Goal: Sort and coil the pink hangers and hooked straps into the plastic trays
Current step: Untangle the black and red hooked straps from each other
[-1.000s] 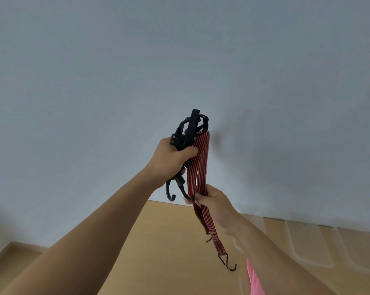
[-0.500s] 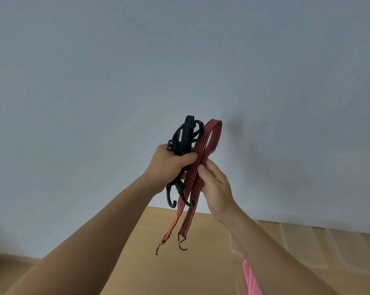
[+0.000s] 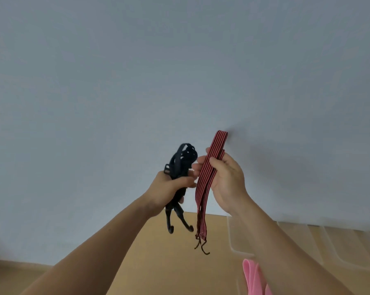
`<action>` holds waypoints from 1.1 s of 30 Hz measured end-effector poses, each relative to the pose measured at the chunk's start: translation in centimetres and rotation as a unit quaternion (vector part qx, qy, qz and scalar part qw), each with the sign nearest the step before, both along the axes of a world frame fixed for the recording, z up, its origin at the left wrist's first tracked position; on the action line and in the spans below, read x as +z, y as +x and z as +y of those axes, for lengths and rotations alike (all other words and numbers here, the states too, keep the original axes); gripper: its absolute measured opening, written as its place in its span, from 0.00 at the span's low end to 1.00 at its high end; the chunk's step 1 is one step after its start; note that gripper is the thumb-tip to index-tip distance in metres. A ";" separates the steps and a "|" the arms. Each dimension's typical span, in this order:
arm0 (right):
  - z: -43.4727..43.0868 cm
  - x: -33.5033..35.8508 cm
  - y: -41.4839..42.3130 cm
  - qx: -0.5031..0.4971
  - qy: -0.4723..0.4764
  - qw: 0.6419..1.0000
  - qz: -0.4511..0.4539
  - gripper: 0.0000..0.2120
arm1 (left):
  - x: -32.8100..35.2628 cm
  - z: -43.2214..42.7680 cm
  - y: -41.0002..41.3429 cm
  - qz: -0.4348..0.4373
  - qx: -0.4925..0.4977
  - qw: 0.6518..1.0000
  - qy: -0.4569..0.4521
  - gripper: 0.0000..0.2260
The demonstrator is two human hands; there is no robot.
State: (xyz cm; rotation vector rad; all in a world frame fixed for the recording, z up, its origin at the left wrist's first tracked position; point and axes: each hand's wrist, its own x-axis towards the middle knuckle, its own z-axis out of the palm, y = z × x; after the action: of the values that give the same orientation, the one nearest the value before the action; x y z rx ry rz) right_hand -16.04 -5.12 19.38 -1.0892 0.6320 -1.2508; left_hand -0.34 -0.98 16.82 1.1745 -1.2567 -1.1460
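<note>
Left hand (image 3: pixel 171 186) grips the bundled black strap (image 3: pixel 179 165); right hand (image 3: pixel 224 179) pinches the folded red strap (image 3: pixel 207 179), hooks dangling, both raised above the table (image 3: pixel 158 252). Sorting step, I'd say — next, coil it into a clear tray (image 3: pixel 307 248).

Two hands (image 3: pixel 171 186) (image 3: pixel 229 179), one black strap (image 3: pixel 181 159), one red strap (image 3: pixel 202 201), one pink hanger (image 3: pixel 252 275)

head camera faces forward, tilted up at wall (image 3: pixel 137 81).
</note>
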 end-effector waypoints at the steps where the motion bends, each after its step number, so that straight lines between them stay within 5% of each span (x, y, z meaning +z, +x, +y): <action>1: -0.1 0.3 0.0 0.007 0.015 1.000 -0.019 0.10 | -0.3 0.2 -0.4 -0.002 -0.034 0.999 0.005 0.06; 12: -0.2 1.2 -3.0 -0.066 0.027 0.996 -0.063 0.11 | 0.7 -1.1 -2.2 -0.074 -0.169 0.983 0.003 0.04; 16: 0.3 1.0 -5.9 -0.171 0.039 0.982 -0.066 0.08 | 1.0 -1.6 -3.8 -0.096 -0.223 0.970 -0.002 0.14; 19: 1.2 -0.1 -9.0 -0.283 0.058 0.951 0.110 0.07 | 1.7 -1.6 -6.2 -0.074 -0.239 0.968 -0.032 0.13; 22: 2.6 -1.5 -12.4 -0.357 0.073 0.854 0.371 0.18 | 2.7 -1.9 -9.1 -0.047 -0.234 0.969 -0.058 0.11; 25: 4.2 -3.2 -15.5 -0.454 0.032 0.769 0.449 0.17 | 3.2 -1.5 -12.7 -0.041 -0.259 0.963 -0.058 0.10; 27: 5.1 -3.9 -17.4 -0.454 -0.034 0.806 0.378 0.12 | 3.4 -1.1 -15.4 -0.031 -0.271 0.960 -0.056 0.11; 30: 7.4 -4.3 -19.9 -0.292 -0.034 0.940 0.174 0.18 | 3.6 -0.2 -19.9 0.004 -0.273 0.961 -0.050 0.10; 33: 10.3 -5.2 -22.9 -0.197 -0.035 0.970 0.139 0.24 | 3.9 0.9 -24.3 0.043 -0.254 0.966 -0.033 0.06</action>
State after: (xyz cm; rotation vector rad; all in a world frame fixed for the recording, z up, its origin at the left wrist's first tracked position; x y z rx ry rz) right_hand -38.90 5.16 14.22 -1.2492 1.0648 -1.4790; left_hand -24.62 -0.09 20.75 0.7574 -1.5661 -1.4935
